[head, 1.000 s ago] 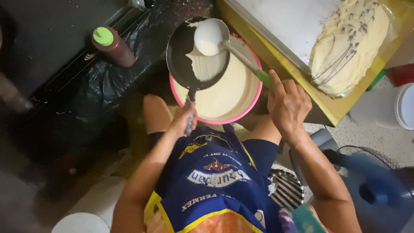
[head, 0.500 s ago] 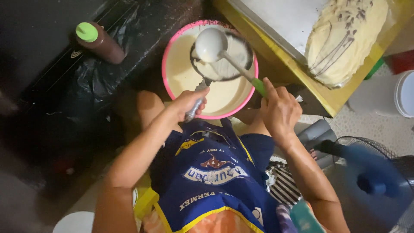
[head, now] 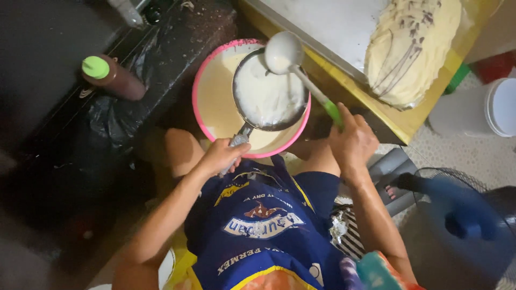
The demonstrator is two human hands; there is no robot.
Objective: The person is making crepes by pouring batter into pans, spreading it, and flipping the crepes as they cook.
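My left hand point(head: 221, 156) grips the handle of a small dark frying pan point(head: 270, 94) held over a pink-rimmed bowl point(head: 212, 102) of pale batter. White batter covers the pan's bottom. My right hand point(head: 352, 140) holds a green-handled ladle point(head: 285, 52), its cup tipped above the pan with a thin stream of batter running down. The bowl sits between my knees, just in front of my blue apron point(head: 260, 225).
A brown squeeze bottle with a green cap point(head: 110, 78) lies on black plastic at the left. A yellow-edged table point(head: 387, 113) carries a stack of thin pale crepes point(head: 411, 48). A white tub point(head: 497, 107) and a blue fan point(head: 462, 215) stand at the right.
The pan swung from the bowl's left side to over its right half. Batter now coats the pan's bottom, and the ladle pours from above it.
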